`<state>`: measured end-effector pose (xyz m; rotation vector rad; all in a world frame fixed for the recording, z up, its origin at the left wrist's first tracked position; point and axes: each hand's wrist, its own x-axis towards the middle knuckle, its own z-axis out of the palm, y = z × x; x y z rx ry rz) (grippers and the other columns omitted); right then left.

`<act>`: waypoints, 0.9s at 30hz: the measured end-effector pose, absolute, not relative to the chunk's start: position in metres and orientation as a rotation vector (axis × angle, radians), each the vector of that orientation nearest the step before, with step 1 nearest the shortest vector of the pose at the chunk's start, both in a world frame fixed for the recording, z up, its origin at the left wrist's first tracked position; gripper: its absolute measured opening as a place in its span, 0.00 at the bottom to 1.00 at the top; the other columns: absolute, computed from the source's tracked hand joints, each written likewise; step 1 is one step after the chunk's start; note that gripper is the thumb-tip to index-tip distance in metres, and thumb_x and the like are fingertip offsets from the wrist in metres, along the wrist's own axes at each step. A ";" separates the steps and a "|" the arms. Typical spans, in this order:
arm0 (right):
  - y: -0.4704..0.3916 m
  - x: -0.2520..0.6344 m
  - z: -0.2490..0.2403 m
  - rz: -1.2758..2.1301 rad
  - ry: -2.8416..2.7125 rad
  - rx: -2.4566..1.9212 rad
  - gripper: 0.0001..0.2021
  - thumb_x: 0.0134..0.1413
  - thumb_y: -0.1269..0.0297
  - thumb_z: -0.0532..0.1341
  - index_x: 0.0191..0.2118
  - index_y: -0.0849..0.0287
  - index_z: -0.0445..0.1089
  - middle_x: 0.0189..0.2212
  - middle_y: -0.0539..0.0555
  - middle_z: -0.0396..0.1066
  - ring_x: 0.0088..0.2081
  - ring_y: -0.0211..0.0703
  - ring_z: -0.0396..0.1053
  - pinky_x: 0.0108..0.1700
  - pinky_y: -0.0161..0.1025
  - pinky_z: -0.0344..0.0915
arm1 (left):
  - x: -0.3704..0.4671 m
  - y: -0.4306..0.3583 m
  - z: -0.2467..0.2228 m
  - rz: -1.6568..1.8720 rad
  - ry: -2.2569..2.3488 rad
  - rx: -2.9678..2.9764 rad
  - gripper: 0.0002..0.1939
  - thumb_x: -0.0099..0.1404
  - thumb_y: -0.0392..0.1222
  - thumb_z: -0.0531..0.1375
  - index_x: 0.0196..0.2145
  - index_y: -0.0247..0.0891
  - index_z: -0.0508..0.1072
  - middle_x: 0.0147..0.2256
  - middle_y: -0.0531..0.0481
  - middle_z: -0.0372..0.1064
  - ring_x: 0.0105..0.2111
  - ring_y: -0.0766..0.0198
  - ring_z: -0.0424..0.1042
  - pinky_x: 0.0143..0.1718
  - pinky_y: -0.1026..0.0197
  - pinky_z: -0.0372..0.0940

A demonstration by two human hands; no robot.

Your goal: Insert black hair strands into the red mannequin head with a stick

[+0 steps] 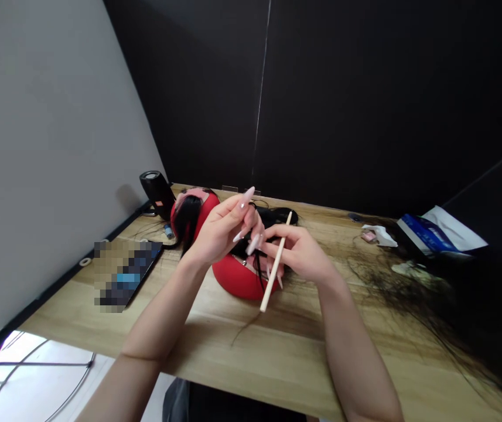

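Head view shows the right hand's (pixel 307 255) fingers gripping a pale stick (pixel 270 284), its long axis slanting away rightward over the red form (pixel 237 280); the left hand's (pixel 215 234) curled fingers sit beside, grip unclear.

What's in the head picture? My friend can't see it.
A right hand holding a pale stick and a left hand are close together over a red form with black hair. Another red form and a black cylinder sit behind, left; loose dark hair lies at right on the wooden table.

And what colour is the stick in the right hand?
The stick is pale cream; head view shows it.
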<state>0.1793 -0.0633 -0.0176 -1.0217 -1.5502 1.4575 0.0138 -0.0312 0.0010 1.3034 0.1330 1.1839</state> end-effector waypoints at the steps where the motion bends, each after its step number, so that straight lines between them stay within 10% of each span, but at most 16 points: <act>1: -0.063 0.183 -0.016 1.435 -1.566 -1.037 0.16 0.51 0.52 0.67 0.36 0.62 0.68 0.18 0.49 0.69 0.16 0.36 0.67 0.17 0.30 0.65 | 0.013 -0.031 0.003 1.195 0.122 1.288 0.19 0.67 0.49 0.61 0.23 0.36 0.65 0.17 0.58 0.52 0.18 0.70 0.60 0.22 0.67 0.61; 8: -0.064 0.218 -0.005 1.127 -1.623 -1.262 0.16 0.50 0.54 0.68 0.33 0.63 0.70 0.22 0.54 0.73 0.23 0.42 0.75 0.26 0.33 0.72 | 0.003 -0.026 0.010 1.348 0.180 1.315 0.20 0.64 0.48 0.64 0.20 0.35 0.67 0.16 0.58 0.50 0.17 0.74 0.48 0.20 0.68 0.52; 27: -0.057 0.286 -0.002 0.786 -1.141 -1.395 0.07 0.32 0.64 0.65 0.22 0.63 0.72 0.17 0.55 0.70 0.14 0.38 0.64 0.12 0.32 0.57 | -0.018 -0.017 0.015 1.559 0.298 1.422 0.20 0.64 0.49 0.64 0.20 0.35 0.67 0.16 0.58 0.49 0.17 0.73 0.47 0.20 0.66 0.49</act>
